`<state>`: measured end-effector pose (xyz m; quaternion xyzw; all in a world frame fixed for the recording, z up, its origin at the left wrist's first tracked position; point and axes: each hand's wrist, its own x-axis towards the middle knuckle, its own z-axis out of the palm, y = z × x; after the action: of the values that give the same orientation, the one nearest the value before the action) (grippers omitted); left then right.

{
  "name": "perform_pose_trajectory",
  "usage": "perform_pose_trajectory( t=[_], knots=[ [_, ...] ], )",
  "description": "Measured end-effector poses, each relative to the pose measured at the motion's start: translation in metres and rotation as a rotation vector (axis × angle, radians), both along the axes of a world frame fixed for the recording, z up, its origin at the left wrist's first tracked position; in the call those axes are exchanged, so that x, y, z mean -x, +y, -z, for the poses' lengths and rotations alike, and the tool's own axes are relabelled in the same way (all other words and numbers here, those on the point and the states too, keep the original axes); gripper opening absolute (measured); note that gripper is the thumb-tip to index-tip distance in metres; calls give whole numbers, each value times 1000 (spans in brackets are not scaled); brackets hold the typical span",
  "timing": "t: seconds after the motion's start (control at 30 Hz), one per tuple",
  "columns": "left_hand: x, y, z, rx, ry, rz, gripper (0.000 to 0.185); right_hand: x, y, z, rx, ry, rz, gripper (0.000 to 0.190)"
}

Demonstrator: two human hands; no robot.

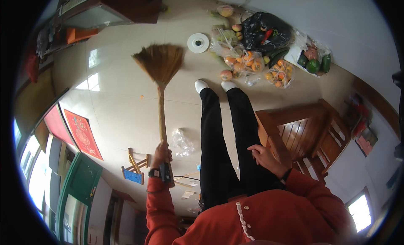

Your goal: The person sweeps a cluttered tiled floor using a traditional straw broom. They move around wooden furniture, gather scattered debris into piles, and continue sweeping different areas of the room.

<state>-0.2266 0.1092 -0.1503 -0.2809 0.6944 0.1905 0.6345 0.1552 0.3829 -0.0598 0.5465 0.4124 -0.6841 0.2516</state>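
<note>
My left hand [161, 155] grips the wooden handle of a straw broom [164, 65]. The fanned bristles spread out ahead of me and to the left, over the tiled floor [116, 84]. Beside the bristles a round white lid-like disc with a dark centre knob [198, 43] lies on the tiles. My right hand [260, 154] hangs near my right thigh with its fingers partly curled and holds nothing. To the right of the broom handle lies a crumpled clear plastic bag [181, 142]. A small orange scrap [142, 97] is on the floor left of the handle.
Bags of orange fruit [244, 62], a black plastic bag [266, 32] and green vegetables [313, 66] lie along the wall ahead. A wooden bench [303, 131] stands at my right. On the left are a folding stool [135, 169], a red mat [82, 134] and a green door [80, 178].
</note>
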Motion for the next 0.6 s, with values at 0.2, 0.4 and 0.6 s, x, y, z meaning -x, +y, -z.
perform_pose_trajectory(
  t=[0.2, 0.4, 0.6],
  knots=[
    [-89, -178, -76, 113, -44, -248, 52, 9, 10, -2, -13, -18, -68, 21],
    [-158, -206, -169, 282, 121, -554, 42, 28, 23, -5, -135, 24, -213, 20],
    [-70, -104, -135, -59, 391, -421, 43, 46, 25, 4, -152, 17, -344, 20]
  ],
)
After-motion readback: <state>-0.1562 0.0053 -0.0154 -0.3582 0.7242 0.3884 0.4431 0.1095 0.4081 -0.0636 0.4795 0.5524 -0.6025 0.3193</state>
